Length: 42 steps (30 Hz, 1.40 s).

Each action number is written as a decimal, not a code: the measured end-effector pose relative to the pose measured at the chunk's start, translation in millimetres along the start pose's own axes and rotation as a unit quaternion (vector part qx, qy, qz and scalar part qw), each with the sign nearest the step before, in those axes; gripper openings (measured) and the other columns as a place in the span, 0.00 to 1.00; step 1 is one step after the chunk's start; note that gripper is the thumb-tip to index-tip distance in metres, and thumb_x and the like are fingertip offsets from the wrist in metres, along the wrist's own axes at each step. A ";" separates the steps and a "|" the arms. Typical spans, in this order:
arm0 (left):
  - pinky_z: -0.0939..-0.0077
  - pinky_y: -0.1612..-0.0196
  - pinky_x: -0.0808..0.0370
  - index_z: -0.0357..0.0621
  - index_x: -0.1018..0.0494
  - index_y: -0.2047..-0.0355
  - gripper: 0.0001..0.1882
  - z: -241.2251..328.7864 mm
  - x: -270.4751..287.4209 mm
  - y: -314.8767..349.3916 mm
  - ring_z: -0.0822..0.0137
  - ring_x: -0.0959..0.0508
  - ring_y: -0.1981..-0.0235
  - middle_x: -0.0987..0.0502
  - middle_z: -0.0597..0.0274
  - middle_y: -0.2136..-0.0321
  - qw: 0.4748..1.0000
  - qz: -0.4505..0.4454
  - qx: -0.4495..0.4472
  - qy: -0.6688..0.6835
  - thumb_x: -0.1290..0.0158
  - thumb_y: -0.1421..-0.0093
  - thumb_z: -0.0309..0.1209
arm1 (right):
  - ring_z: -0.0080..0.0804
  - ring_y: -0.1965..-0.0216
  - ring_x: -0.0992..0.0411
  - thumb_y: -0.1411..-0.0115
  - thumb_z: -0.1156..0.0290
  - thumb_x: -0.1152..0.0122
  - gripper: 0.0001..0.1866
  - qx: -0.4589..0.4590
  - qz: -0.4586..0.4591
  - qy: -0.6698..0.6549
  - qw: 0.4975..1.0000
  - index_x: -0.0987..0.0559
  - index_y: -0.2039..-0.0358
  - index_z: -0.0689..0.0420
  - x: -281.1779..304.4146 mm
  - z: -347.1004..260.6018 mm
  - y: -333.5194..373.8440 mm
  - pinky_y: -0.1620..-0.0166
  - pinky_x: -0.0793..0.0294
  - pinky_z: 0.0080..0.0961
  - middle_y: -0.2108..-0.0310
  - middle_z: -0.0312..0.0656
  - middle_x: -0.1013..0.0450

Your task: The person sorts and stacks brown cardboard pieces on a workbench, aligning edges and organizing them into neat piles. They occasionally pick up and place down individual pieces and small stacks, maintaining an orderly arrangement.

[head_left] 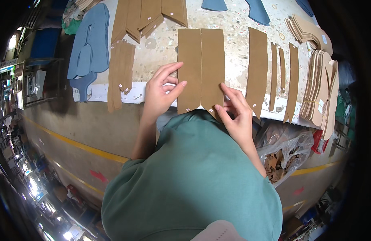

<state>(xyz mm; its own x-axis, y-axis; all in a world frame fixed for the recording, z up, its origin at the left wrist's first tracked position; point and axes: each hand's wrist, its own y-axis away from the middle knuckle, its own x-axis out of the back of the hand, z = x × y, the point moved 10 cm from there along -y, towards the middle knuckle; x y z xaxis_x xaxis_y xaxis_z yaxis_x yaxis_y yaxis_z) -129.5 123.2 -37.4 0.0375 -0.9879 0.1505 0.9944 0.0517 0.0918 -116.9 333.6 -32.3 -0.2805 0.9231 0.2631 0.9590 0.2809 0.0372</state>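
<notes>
So we've got two long tan panels (201,68) lying flat side by side on the speckled worktable (161,44), running up and away from our fingertips with their pointed ends hanging over the near edge. They look like thin leather or suede: light, floppy, a bit grippy, so we'd pinch them at the bottom edge. Our left hand (161,94) has spread fingers pressing the left panel's edge; our right hand (235,110) pinches the right panel's lower corner.
</notes>
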 end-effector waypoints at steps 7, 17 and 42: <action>0.86 0.63 0.21 0.35 0.29 0.44 0.24 4.2 -0.4 4.1 0.78 0.24 0.64 0.31 0.55 0.46 0.999 0.012 -0.007 -0.035 0.45 0.43 0.15 | 0.14 0.65 0.37 0.44 0.85 0.41 0.33 -0.056 -0.033 -0.123 0.990 0.33 0.37 0.59 -4.0 9.6 -29.2 0.62 0.31 0.10 0.46 0.34 0.35; 0.84 0.57 0.23 0.35 0.32 0.42 0.25 5.4 -46.2 -5.3 0.76 0.24 0.62 0.30 0.56 0.47 0.998 -0.026 -0.018 0.051 0.47 0.41 0.15 | 0.31 0.36 0.39 0.40 0.80 0.42 0.33 -0.091 0.083 -0.432 0.893 0.39 0.35 0.65 27.9 9.6 -24.4 0.35 0.40 0.28 0.35 0.47 0.40; 0.88 0.64 0.23 0.37 0.27 0.46 0.21 8.8 -3.7 3.3 0.80 0.24 0.65 0.31 0.55 0.45 0.998 -0.010 -0.016 -0.062 0.48 0.41 0.16 | 0.22 0.67 0.27 0.45 0.83 0.39 0.27 0.031 0.007 0.047 0.998 0.26 0.43 0.58 8.7 -8.6 -44.0 0.62 0.23 0.19 0.52 0.41 0.29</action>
<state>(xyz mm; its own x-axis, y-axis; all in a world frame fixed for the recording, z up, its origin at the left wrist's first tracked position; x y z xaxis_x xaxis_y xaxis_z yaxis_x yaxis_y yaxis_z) -127.2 128.3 -28.9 0.0064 -0.9631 0.2689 0.9976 0.0245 0.0641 -161.1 327.0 -23.4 -0.2602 0.8988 0.3528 0.9575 0.2874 -0.0260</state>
